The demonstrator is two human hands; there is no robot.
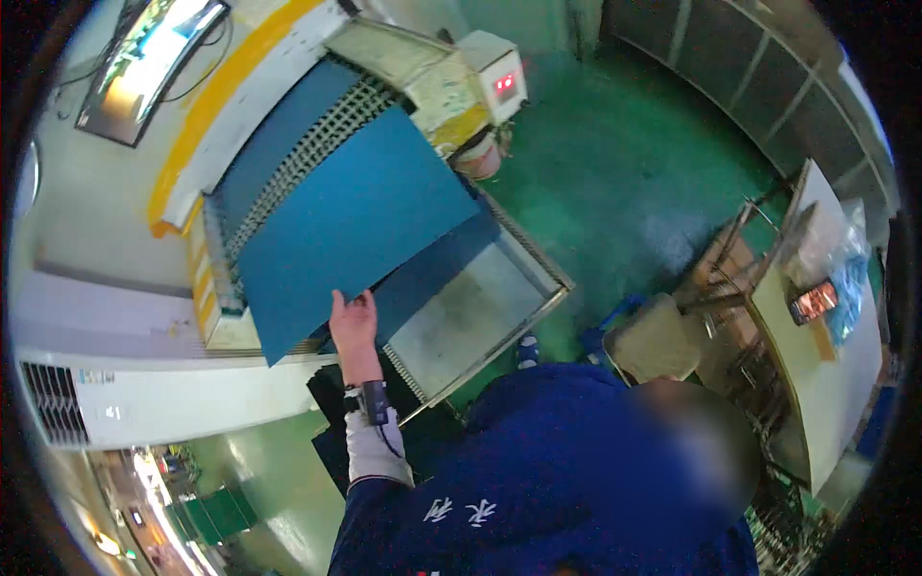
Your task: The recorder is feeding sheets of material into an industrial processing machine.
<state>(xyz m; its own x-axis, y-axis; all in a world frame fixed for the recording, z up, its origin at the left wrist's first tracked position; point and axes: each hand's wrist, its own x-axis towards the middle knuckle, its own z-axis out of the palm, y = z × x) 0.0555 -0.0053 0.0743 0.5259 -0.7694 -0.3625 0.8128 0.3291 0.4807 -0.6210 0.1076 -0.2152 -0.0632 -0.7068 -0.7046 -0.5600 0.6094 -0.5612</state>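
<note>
My left hand [353,322] reaches up to the near edge of a large flat blue sheet [355,202]. The thumb lies over the sheet, and the other fingers curl at its edge, partly hidden. A dark band and a light sleeve circle that wrist. The sheet slants from a slatted conveyor outlet [312,158] across a shallow metal tray [471,302], with a dark blue area on the tray below it. On the right, a blurred patch covers the area beside my navy jacket [538,461]; a bit of skin shows at its upper edge, but my right hand's fingers cannot be made out.
A box with a red lit display [499,77] stands beyond the conveyor. On the right are a stool [653,338] and a table [845,413] bearing a phone [814,303] and plastic bags. A monitor [149,67] hangs at upper left, above a long white unit [192,403].
</note>
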